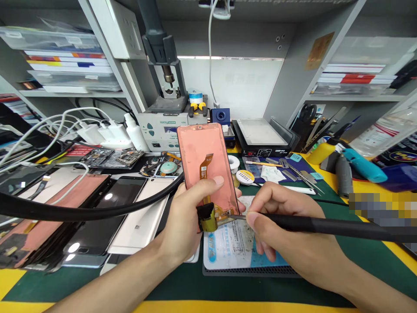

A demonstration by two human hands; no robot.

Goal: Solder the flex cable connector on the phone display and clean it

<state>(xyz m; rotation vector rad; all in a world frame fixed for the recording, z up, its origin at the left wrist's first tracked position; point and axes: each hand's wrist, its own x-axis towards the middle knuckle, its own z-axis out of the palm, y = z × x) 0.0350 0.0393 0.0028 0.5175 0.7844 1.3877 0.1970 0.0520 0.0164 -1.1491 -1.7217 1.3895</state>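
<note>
My left hand point(185, 217) grips a phone display panel point(203, 148) upright, its pink-copper back facing me and a thumb lying across it. An orange flex cable point(206, 171) runs down the back of the panel. A small gold cylinder with a black top point(208, 221) sits at the panel's lower edge against my left hand, and I cannot tell what it is. My right hand point(280, 221) holds a black-handled soldering iron point(325, 224), its fine tip touching or nearly touching the lower end of the panel. Below both hands lies a printed repair mat point(228, 248).
Several phones and display panels lie at the left, with a black hose point(81, 211) crossing in front of them. Behind stand a hot-air rework station point(159, 130) and a heating plate point(260, 137). Solder spools and small metal tools lie to the right.
</note>
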